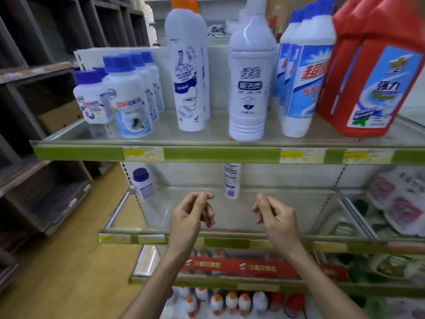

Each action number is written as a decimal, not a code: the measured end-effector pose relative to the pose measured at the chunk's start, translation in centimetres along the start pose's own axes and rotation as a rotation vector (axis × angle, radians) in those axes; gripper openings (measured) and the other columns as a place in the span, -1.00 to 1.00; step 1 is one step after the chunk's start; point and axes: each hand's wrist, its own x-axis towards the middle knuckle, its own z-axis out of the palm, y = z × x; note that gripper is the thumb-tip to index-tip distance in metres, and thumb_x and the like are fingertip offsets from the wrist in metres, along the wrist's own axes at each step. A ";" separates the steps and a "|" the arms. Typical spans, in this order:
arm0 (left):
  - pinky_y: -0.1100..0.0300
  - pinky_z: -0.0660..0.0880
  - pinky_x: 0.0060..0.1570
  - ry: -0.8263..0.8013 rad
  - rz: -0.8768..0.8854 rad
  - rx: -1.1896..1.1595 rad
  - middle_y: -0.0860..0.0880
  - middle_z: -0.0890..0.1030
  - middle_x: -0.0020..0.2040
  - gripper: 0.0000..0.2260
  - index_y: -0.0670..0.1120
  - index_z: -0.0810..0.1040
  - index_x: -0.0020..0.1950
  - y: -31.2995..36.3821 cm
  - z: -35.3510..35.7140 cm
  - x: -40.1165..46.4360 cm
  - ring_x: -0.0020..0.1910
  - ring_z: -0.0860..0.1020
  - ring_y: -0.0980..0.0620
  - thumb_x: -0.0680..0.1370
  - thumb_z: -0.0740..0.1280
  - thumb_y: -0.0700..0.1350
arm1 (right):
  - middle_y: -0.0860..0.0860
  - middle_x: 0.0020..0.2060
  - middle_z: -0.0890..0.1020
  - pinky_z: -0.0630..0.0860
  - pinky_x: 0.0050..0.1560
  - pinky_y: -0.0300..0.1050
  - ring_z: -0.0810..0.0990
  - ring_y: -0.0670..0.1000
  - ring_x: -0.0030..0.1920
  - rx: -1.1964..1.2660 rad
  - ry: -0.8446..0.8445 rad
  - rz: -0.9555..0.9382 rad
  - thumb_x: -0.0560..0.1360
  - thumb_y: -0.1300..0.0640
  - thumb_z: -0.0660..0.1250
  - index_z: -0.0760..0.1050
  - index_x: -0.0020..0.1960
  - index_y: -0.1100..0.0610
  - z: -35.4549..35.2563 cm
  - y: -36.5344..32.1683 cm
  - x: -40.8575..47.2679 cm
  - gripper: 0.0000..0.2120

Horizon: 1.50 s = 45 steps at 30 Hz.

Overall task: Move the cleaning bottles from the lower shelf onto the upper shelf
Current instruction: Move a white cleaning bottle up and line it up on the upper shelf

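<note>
The upper shelf (220,155) carries short white jars with blue caps (128,95), a tall white bottle with an orange cap (187,70), a white ribbed bottle (250,81), blue-capped white bottles (303,72) and red bottles (377,72). On the lower shelf (230,234) a small purple-capped jar (143,184) stands at the back left and a white bottle (232,180) at the back middle, its top hidden by the upper shelf. My left hand (192,215) and my right hand (274,215) hover in front of the lower shelf, fingers loosely curled, holding nothing.
Packaged goods (400,206) fill the lower shelf's right compartment. Below are shelves with red boxes (241,267) and several orange-capped bottles (230,301). Dark wooden cubbies (46,111) stand at the left over a wooden floor (69,261).
</note>
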 end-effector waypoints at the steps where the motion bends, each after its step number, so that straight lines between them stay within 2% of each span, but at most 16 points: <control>1: 0.14 0.53 -0.31 -0.008 -0.022 0.004 -0.04 0.56 -0.35 -0.78 -0.17 0.62 0.05 -0.4 -1.1 0.4 -0.35 0.54 0.00 0.64 0.23 -0.09 | 0.00 -0.47 0.54 0.43 -0.39 -0.16 0.50 -0.11 -0.44 -0.012 0.006 0.032 0.59 -0.07 0.20 0.54 -0.28 0.08 1.0 0.2 0.0 -0.63; 7: 0.11 0.52 -0.30 -0.055 -0.091 0.052 -0.03 0.57 -0.33 -0.80 -0.15 0.63 0.04 -2.9 -4.7 2.7 -0.34 0.54 -0.01 0.66 0.23 -0.12 | -0.05 -0.40 0.58 0.37 -0.35 -0.32 0.49 -0.21 -0.40 -0.123 0.030 0.210 0.63 0.06 0.27 0.56 -0.24 0.04 4.8 3.2 1.9 -0.71; 10: 0.12 0.51 -0.31 -0.037 -0.082 0.056 -0.05 0.57 -0.34 -0.80 -0.15 0.63 0.02 -5.1 -5.4 3.6 -0.35 0.54 -0.01 0.66 0.24 -0.12 | 0.00 -0.22 0.63 0.43 -0.17 -0.23 0.59 -0.04 -0.17 -0.213 0.008 0.261 0.59 0.10 0.35 0.57 -0.07 0.10 5.9 6.1 4.7 -0.91; 11: 0.13 0.51 -0.32 -0.027 -0.080 0.058 -0.05 0.57 -0.34 -0.80 -0.14 0.64 0.01 -6.1 -5.6 3.7 -0.36 0.53 -0.01 0.66 0.24 -0.12 | 0.00 -0.15 0.63 0.44 -0.12 -0.20 0.60 0.00 -0.10 -0.208 0.005 0.278 0.57 0.10 0.37 0.56 0.05 0.12 6.2 7.0 5.8 -0.89; 14: 0.09 0.51 -0.31 -0.026 -0.083 0.036 -0.05 0.57 -0.33 -0.80 -0.13 0.64 0.00 -8.9 -5.8 3.6 -0.35 0.54 -0.02 0.67 0.23 -0.13 | 0.05 0.12 0.57 0.42 -0.04 -0.17 0.57 0.03 0.07 -0.192 0.003 0.335 0.55 0.00 0.39 0.41 0.35 0.15 7.1 9.0 10.0 -0.56; 18: 0.05 0.50 -0.30 -0.024 -0.069 0.073 -0.06 0.57 -0.31 -0.80 -0.14 0.64 0.01 -11.8 -6.0 3.8 -0.32 0.55 -0.05 0.66 0.24 -0.13 | 0.10 0.31 0.50 0.44 0.19 -0.12 0.54 0.09 0.27 -0.156 0.061 0.338 0.48 -0.06 0.47 0.29 0.47 0.16 8.3 9.7 15.4 -0.32; 20: 0.09 0.50 -0.33 -0.003 -0.056 0.089 -0.07 0.57 -0.31 -0.80 -0.14 0.64 -0.01 -12.9 -5.9 4.3 -0.34 0.54 -0.04 0.66 0.24 -0.13 | 0.08 0.27 0.57 0.51 0.22 -0.04 0.58 0.08 0.21 -0.104 0.045 0.323 0.46 -0.04 0.49 0.34 0.42 0.15 9.1 10.3 17.0 -0.36; 22: 0.13 0.49 -0.36 0.007 -0.040 0.097 -0.09 0.57 -0.29 -0.80 -0.15 0.64 -0.01 -13.7 -5.9 4.7 -0.36 0.55 -0.02 0.67 0.24 -0.14 | 0.06 0.18 0.63 0.55 0.18 0.01 0.62 0.09 0.14 -0.083 0.042 0.297 0.46 -0.03 0.49 0.43 0.30 0.12 9.8 11.1 17.6 -0.50; 25: 0.15 0.52 -0.33 0.004 -0.022 0.114 -0.12 0.58 -0.21 -0.81 -0.16 0.63 0.02 -14.6 -5.6 4.8 -0.31 0.57 0.02 0.66 0.25 -0.13 | 0.05 0.09 0.65 0.57 0.16 0.07 0.64 0.12 0.12 -0.085 0.094 0.257 0.46 -0.04 0.49 0.48 0.20 0.13 10.4 12.0 17.4 -0.59; 29: 0.15 0.55 -0.08 0.015 -0.016 0.205 -0.04 0.59 0.03 -0.86 -0.02 0.57 0.14 -15.7 -4.9 4.2 -0.01 0.59 -0.02 0.62 0.31 -0.02 | -0.02 -0.05 0.62 0.54 -0.02 -0.07 0.62 0.04 -0.03 -0.056 0.137 0.180 0.45 -0.04 0.50 0.48 0.10 0.13 9.9 11.2 14.5 -0.64; 31: 0.20 0.54 -0.02 -0.003 -0.044 0.286 -0.01 0.53 0.17 -0.71 0.04 0.48 0.27 -16.1 -4.1 3.9 0.11 0.55 0.03 0.58 0.37 0.06 | -0.03 -0.11 0.64 0.55 -0.07 -0.07 0.63 0.02 -0.08 -0.007 0.152 0.171 0.42 -0.10 0.51 0.49 0.04 0.12 9.5 10.2 12.5 -0.62; 34: 0.31 0.49 0.02 -0.028 -0.027 0.382 0.00 0.37 0.30 -0.43 -0.01 0.34 0.43 -16.0 -2.5 3.3 0.17 0.51 0.09 0.50 0.46 0.09 | 0.01 -0.13 0.69 0.65 -0.04 0.09 0.69 0.03 -0.11 0.044 0.132 0.222 0.30 -0.23 0.50 0.52 -0.02 0.08 9.1 8.7 9.3 -0.54; 36: 0.36 0.50 0.05 -0.030 0.053 0.427 0.02 0.37 0.28 -0.36 0.01 0.33 0.39 -16.1 -1.6 2.1 0.16 0.53 0.12 0.42 0.54 0.11 | 0.02 -0.13 0.69 0.67 -0.07 0.14 0.70 0.04 -0.13 0.057 0.102 0.255 0.26 -0.27 0.50 0.51 -0.02 0.08 9.2 7.7 6.6 -0.49; 39: 0.21 0.57 0.06 -0.014 0.096 0.439 0.03 0.49 0.22 -0.30 0.08 0.34 0.30 -16.5 -1.0 -0.7 0.13 0.57 0.15 0.29 0.55 0.24 | 0.02 -0.15 0.66 0.64 -0.11 0.04 0.67 0.02 -0.15 -0.002 0.083 0.234 0.34 -0.18 0.53 0.46 -0.02 0.12 8.9 6.1 2.8 -0.54; 42: 0.27 0.57 -0.03 -0.038 0.059 0.333 0.08 0.59 0.16 -0.34 0.04 0.40 0.29 -15.2 -1.0 -3.4 0.05 0.61 0.20 0.30 0.60 0.17 | -0.03 -0.17 0.62 0.56 -0.14 -0.02 0.64 0.01 -0.15 -0.119 0.039 0.177 0.37 -0.19 0.52 0.41 -0.03 0.10 8.1 3.7 0.2 -0.54; 45: 0.25 0.58 -0.01 -0.095 0.017 0.189 0.11 0.66 0.12 -0.41 0.09 0.49 0.27 -13.0 -1.4 -5.4 0.05 0.65 0.18 0.30 0.55 0.17 | -0.09 -0.16 0.61 0.54 -0.14 -0.02 0.62 -0.05 -0.16 -0.129 -0.014 0.145 0.40 -0.17 0.51 0.39 0.01 0.08 6.8 0.8 -1.4 -0.56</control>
